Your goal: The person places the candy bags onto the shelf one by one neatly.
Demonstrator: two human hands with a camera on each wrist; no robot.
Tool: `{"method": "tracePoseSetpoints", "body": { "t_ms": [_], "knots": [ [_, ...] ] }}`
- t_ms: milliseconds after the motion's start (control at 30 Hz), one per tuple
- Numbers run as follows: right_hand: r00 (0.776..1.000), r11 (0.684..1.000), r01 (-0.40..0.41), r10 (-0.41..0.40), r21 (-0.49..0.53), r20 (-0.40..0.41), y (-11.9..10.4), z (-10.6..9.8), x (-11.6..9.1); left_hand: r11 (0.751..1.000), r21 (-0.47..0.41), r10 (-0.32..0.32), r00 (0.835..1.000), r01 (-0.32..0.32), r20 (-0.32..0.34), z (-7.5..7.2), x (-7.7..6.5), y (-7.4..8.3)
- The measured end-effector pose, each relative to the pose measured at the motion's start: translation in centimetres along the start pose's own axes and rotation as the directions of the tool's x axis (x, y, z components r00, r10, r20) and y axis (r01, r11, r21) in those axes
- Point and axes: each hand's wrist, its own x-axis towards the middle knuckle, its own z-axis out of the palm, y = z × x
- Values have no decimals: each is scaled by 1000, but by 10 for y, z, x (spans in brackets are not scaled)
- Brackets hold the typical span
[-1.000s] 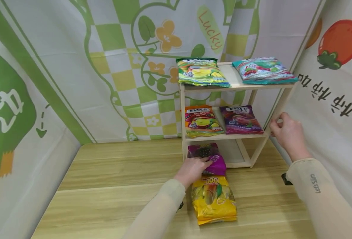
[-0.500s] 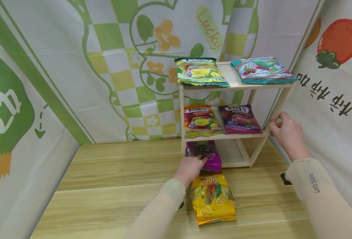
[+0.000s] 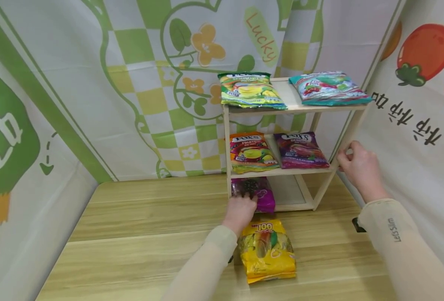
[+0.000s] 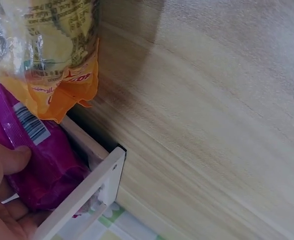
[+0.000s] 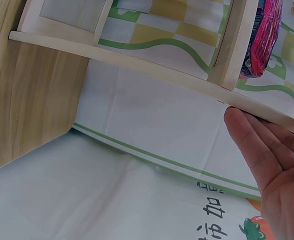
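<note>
My left hand grips a purple candy bag that lies mostly on the bottom tier of a small wooden shelf. In the left wrist view the thumb presses the bag's barcode side, with fingers curled beneath it. At the shelf's right side, my right hand holds the upright post between thumb and fingers; the right wrist view shows its fingertips against the wood. In front of the shelf a yellow candy bag marked 100 lies on the table.
On the top tier lie a green-yellow candy bag and a teal one. The middle tier bears an orange-red bag and a dark purple bag. Printed cloth walls enclose the wooden table.
My left hand has moved the purple bag back and slightly left, farther onto the bottom tier. The right hand stays at the post, and the yellow bag keeps its place.
</note>
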Motion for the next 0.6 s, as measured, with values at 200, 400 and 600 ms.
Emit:
{"method": "tracePoseSetpoints", "body": {
  "t_ms": [200,400,600],
  "knots": [
    [1000,1000,8,-8,1,-3,0,0,0,999,13,-30,999,29,30,1,2,2],
    [1000,1000,7,-7,-12,-7,0,0,1,1000,-12,-13,996,14,84,-2,1,1],
    [1000,1000,16,-16,-10,-11,1,1,1,992,-123,56,990,-40,133,-11,-3,-7]
  ]
}}
